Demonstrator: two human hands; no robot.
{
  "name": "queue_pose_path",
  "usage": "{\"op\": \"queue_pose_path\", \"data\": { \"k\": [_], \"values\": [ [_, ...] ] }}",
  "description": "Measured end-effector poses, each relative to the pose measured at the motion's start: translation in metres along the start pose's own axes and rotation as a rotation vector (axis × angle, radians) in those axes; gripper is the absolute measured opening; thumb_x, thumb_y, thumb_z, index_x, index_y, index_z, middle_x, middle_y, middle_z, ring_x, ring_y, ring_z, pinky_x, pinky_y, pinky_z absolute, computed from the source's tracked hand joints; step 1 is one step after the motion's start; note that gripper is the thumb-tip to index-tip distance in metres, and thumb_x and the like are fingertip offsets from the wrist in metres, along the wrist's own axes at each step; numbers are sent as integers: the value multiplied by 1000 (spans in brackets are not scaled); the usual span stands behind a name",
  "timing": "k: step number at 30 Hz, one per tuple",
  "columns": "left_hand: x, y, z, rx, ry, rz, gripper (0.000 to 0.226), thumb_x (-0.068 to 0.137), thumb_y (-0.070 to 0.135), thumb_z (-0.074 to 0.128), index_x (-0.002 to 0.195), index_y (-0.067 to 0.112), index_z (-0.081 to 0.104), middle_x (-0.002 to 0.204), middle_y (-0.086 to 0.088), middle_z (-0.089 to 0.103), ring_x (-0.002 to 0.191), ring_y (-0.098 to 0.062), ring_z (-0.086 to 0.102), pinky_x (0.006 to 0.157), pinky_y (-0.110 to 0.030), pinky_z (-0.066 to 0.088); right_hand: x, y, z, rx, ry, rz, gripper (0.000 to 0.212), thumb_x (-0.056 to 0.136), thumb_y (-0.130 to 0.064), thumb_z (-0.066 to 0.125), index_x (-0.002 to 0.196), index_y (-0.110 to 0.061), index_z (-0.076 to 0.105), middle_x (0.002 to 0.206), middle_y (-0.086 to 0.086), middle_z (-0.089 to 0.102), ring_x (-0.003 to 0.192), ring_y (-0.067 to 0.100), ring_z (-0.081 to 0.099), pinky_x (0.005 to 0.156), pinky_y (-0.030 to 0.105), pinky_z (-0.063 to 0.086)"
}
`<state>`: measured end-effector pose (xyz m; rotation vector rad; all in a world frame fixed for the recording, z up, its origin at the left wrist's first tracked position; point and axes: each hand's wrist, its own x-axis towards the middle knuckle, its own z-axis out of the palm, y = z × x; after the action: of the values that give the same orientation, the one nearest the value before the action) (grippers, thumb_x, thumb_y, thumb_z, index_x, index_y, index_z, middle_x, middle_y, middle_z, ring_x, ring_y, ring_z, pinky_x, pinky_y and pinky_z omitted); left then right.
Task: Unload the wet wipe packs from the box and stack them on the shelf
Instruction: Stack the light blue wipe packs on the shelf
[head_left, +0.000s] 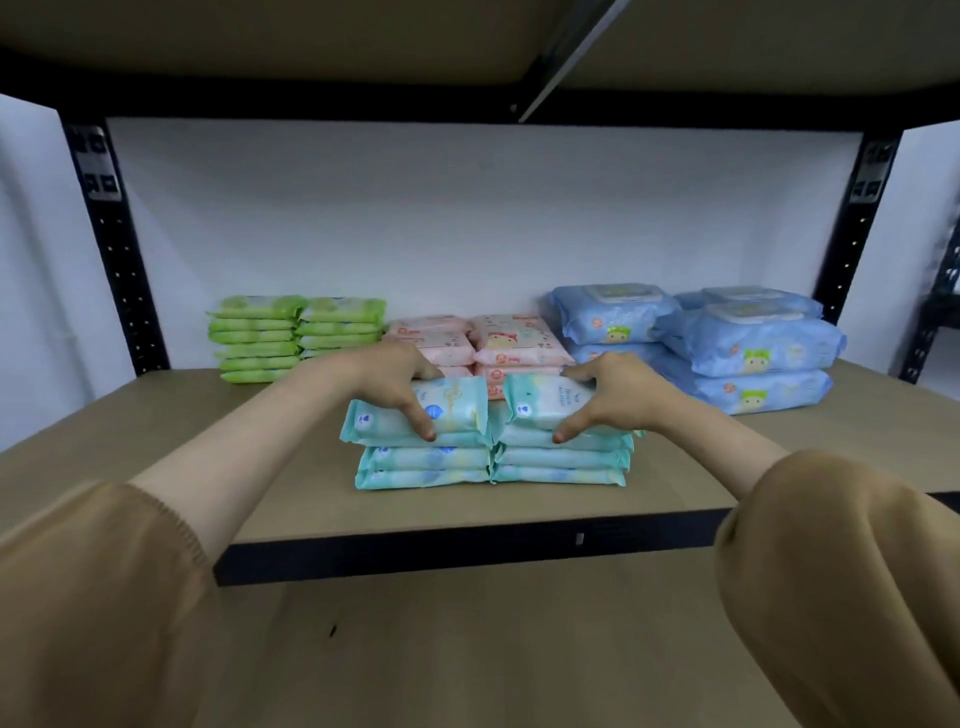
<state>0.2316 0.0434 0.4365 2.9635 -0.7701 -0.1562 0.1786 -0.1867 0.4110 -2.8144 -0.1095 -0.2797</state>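
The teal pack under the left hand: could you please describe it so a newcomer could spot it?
On the shelf board, two teal stacks stand side by side in front of the pink packs. It is the top pack of the left stack, gripped by the left hand; the right hand grips its neighbour.

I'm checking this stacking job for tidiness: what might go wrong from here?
The left top pack, gripped by the left hand, sits skewed and overhangs its teal stack to the left, so it may slide off on release. The right hand grips the right top pack just in front of the pink packs; pushing back might shove them.
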Motion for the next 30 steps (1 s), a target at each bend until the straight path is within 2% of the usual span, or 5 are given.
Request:
{"op": "queue_pose_path", "data": {
  "k": [5, 13, 18, 24, 30],
  "values": [
    [4, -4, 0, -76, -76, 6, 45, 73, 34, 75, 114, 19, 64, 108, 2, 67, 100, -17, 61, 89, -29, 47, 13, 1, -4, 44, -148, -9, 61, 63, -37, 82, 110, -2, 65, 118, 16, 63, 109, 30, 57, 97, 43, 44],
    [7, -4, 0, -164, -108, 4, 51, 73, 29, 76, 121, 23, 60, 114, 7, 66, 104, -13, 61, 96, -26, 46, 18, 0, -3, 54, -199, -47, 51, 66, -36, 80, 109, -11, 67, 111, 7, 67, 106, 23, 59, 97, 36, 46],
    [9, -2, 2, -163, -66, 1, 61, 73, 30, 75, 129, 20, 53, 125, 7, 59, 116, -14, 54, 104, -29, 40, 19, 4, -2, 54, -190, -52, 52, 67, -37, 79, 110, -10, 67, 116, 9, 65, 108, 23, 57, 99, 38, 44],
    [9, -3, 3, -187, -73, 19, 55, 74, 29, 74, 125, 24, 55, 123, 9, 61, 115, -12, 55, 104, -29, 40, 19, 5, -2, 81, -215, -56, 51, 70, -34, 78, 115, -15, 65, 117, 2, 65, 108, 18, 57, 95, 29, 44],
    [11, -6, 5, -210, -84, -5, 68, 76, 25, 73, 136, 22, 43, 137, 7, 49, 127, -13, 44, 106, -21, 32, 21, 9, 0, 88, -215, -51, 84, 67, -38, 79, 140, -21, 39, 143, -2, 42, 131, 16, 39, 108, 27, 29]
  ]
}}
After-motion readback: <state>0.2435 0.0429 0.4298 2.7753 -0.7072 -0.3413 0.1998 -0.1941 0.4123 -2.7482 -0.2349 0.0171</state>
